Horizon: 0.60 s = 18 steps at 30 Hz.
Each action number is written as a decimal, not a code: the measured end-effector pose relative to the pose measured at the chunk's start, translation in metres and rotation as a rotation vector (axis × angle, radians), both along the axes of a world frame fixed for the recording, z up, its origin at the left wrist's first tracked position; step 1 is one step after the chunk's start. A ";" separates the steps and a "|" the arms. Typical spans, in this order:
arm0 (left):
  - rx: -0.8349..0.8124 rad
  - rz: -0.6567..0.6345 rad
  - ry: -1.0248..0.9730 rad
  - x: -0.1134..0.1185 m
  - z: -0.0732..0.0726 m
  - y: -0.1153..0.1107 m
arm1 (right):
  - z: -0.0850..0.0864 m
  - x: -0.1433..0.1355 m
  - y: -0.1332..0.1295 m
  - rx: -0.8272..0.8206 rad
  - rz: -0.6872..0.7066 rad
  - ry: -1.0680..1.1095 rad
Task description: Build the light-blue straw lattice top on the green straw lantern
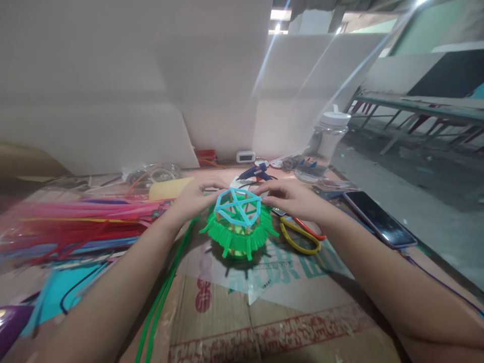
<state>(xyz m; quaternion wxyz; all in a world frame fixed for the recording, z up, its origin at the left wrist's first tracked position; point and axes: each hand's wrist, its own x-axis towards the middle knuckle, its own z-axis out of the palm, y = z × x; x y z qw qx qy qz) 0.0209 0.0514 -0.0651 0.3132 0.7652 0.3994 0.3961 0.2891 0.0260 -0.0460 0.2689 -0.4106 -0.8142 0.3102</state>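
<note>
A small lantern-like craft [239,206] stands in front of me, topped by a light blue hexagonal frame with crossing bars. A bright green fringe [242,242] spreads outward below the frame, over short brown posts. My left hand [200,196] curls at the craft's left rear edge, its fingertips partly hidden behind the frame. At the right edge, my right hand [285,196] has its thumb and fingers closed at the fringe. Beside that hand lie scissors [300,236] with yellow and red handles. Two long green strips [166,287] run down to the left of the craft.
Cardboard [212,327] covers the table under the craft. Pink, red and purple strips [94,222] lie at left. Behind stand a blue glue gun [255,172], a small white display device [245,157] and a clear bottle [327,138]. A phone [380,218] with a cable lies right.
</note>
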 end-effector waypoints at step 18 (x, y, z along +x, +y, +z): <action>-0.395 0.163 -0.658 -0.039 0.034 0.004 | -0.010 -0.011 -0.002 -0.054 0.228 0.183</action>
